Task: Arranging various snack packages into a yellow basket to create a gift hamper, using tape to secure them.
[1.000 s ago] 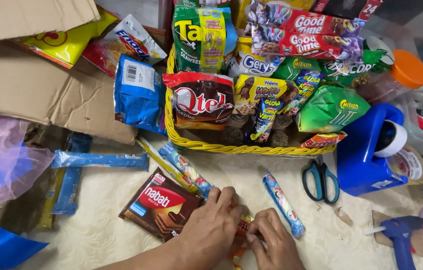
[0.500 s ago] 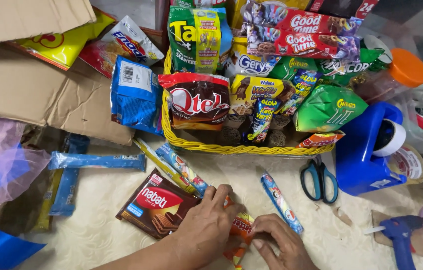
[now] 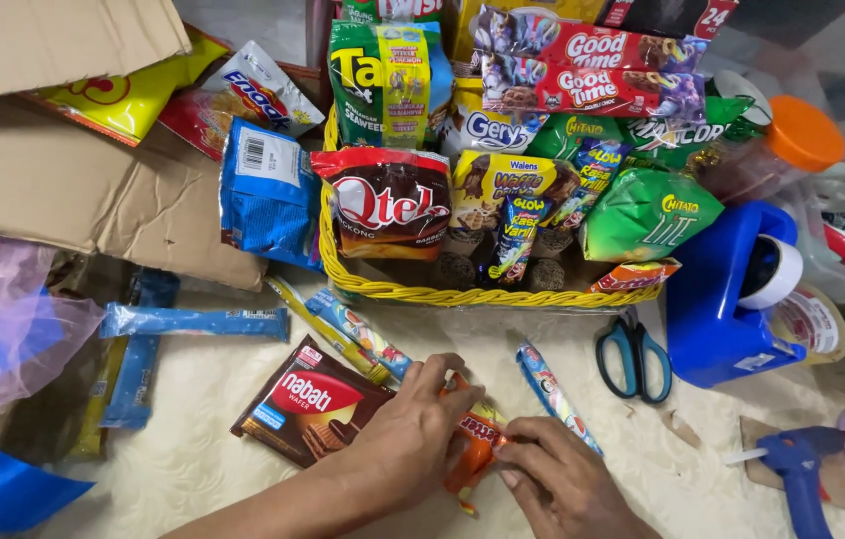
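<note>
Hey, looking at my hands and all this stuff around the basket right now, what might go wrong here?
Both hands, left hand and right hand, pinch one small orange snack packet; pulling hard might tear it. The glue gun lies near the right hand, perhaps hot. The yellow basket looks overfilled, so a nudge may tip packs out.

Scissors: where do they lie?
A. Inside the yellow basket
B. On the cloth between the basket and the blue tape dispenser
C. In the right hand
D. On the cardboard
B: the scissors lie flat below the basket rim, left of the dispenser, untouched.
</note>
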